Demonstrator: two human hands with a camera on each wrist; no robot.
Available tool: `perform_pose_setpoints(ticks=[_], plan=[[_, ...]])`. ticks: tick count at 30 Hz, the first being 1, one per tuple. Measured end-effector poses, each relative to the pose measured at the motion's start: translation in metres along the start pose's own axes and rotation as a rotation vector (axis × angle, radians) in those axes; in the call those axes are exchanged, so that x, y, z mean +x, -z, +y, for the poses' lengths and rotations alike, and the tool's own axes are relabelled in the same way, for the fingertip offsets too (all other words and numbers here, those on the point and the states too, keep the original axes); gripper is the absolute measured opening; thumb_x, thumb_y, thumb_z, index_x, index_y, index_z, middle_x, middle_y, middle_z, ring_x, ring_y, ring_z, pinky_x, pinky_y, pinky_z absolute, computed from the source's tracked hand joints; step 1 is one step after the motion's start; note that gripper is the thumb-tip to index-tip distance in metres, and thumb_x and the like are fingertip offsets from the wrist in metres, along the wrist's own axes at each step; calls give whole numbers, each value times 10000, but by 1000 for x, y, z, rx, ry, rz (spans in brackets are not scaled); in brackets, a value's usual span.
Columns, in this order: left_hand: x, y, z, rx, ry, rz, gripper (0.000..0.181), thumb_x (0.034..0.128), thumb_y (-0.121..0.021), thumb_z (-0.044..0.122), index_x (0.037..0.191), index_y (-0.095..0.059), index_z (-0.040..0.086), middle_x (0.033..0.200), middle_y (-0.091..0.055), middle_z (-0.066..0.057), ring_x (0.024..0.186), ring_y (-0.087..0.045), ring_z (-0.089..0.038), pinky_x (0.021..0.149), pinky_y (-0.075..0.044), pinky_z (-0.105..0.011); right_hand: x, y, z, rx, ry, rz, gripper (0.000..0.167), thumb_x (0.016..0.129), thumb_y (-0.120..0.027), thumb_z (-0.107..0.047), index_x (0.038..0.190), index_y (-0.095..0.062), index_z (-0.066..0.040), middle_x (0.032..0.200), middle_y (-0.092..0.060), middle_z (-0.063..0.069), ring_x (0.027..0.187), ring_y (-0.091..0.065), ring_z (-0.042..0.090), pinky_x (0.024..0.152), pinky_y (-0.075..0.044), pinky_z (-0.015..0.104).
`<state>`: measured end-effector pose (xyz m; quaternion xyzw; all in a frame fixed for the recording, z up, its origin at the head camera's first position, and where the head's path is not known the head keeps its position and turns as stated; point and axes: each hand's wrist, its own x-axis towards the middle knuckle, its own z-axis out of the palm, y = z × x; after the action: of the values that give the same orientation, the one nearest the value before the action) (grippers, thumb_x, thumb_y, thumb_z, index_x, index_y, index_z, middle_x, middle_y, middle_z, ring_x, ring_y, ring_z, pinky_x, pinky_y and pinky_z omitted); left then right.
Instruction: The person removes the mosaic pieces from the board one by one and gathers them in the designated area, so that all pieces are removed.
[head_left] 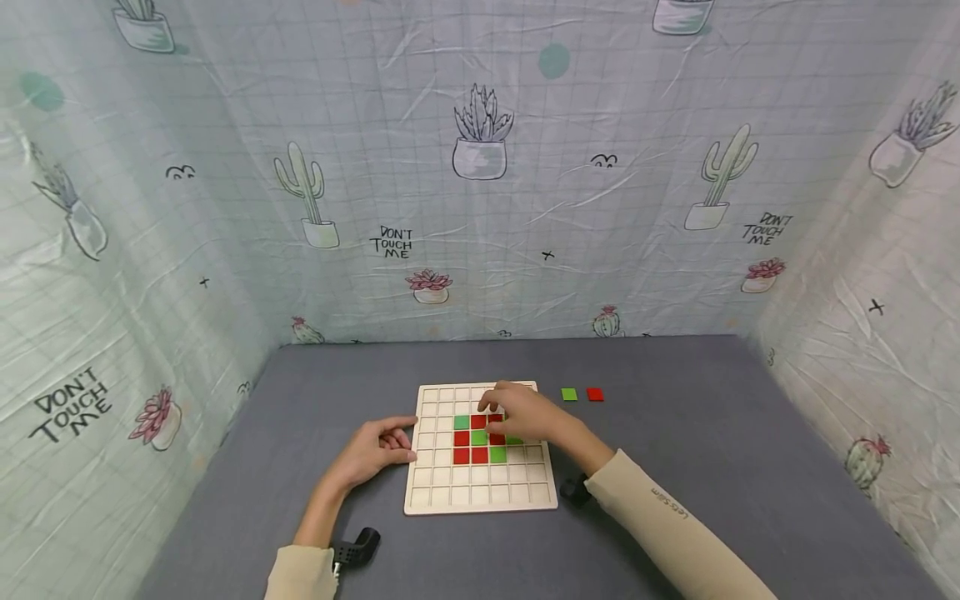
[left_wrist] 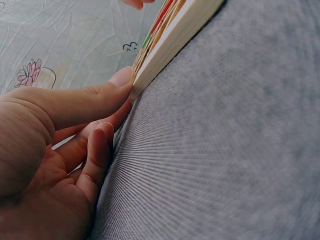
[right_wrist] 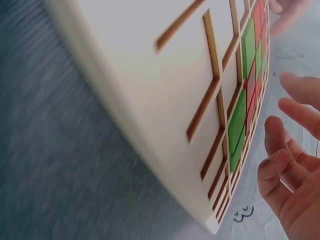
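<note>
A square wooden grid board (head_left: 442,498) lies on the grey cloth, with red tiles (head_left: 470,456) and green tiles (head_left: 498,455) set in its middle cells. My left hand (head_left: 367,450) touches the board's left edge with thumb and index finger spread apart; its other fingers bend loosely in the left wrist view. Over the upper right part of the board hovers my right hand (head_left: 525,412), its fingers loosely bent. Nothing shows between those fingers (right_wrist: 275,130) in the right wrist view, where they stand apart from the tiles. This hand hides some cells in the head view.
Beyond the board's upper right corner, a loose green tile (head_left: 569,394) and a loose red tile (head_left: 595,394) lie side by side on the grey cloth (head_left: 675,467). A printed curtain (head_left: 480,225) encloses the back and both sides. Black wrist devices (head_left: 358,548) sit at both cuffs.
</note>
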<state>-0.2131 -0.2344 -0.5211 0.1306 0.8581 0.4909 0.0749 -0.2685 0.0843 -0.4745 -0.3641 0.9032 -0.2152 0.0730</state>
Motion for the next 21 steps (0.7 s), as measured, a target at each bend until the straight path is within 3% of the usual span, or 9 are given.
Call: perform_pose_setpoints(ticks=[13,21], plan=[[1,1,0,-8,12,-1,625,841,-857,121,1394,-609,-28,906,-685,-97,715,-582,-107,669,-490,-222,23,-12,-13,-8,6,-32,303,947,-759,-294,1225,-748,-174,1125,-675,13,986,-626,148,816,-516,287],[2,0,1,-18,9,-7,626,840,-854,105,1393,-603,-46,902,-685,-99,705,-585,-100,659,-493,-221,30,-19,-18,-46,13,-25,267,950,-754,-298,1191,-770,-183,1086,-674,-1,894,-584,93,762,-498,260]])
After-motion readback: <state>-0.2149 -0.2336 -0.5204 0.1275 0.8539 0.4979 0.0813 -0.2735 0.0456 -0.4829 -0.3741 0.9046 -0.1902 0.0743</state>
